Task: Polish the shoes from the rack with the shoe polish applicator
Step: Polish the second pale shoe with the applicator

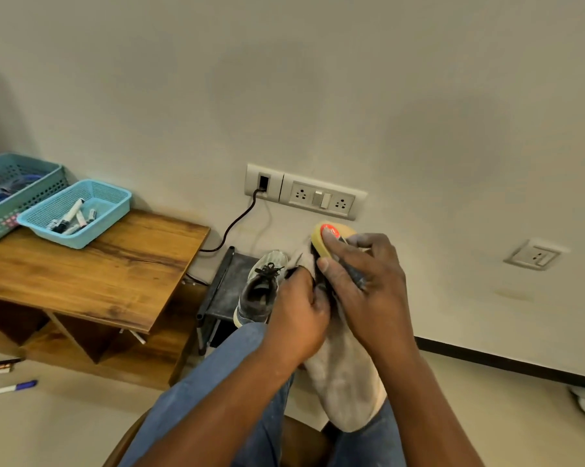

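Presently the person sits with one shoe (346, 375) held over the lap, its pale sole turned up toward the camera. The shoe's long axis runs from its near end, low over the right knee, up and away toward the wall, where its far end meets the hands. The left hand (297, 318) grips the shoe at its left edge, fingers curled round the side toward the upper, which is mostly hidden. The right hand (361, 281) grasps the shoe polish applicator (329, 239), thumb and fingers wrapped round its dark body; the yellow sponge pad with a red-orange patch faces left and slightly up, just above the shoe's far end. Whether the sponge touches the shoe at this instant cannot be determined; the contact area is hidden by the fingers.

As judged from this arrangement, the applicator sits at the far end of the shoe, so strokes would run back along the long axis toward the person, with the right hand working and the left hand steadying.

A second shoe (260, 291), grey with black laces, rests on the dark shoe rack (217, 294) just left of the held shoe, toe toward the wall. Left of the rack stands a wooden table (92, 274) carrying two blue baskets (79, 214). It appears untreated, though this is judgement only.
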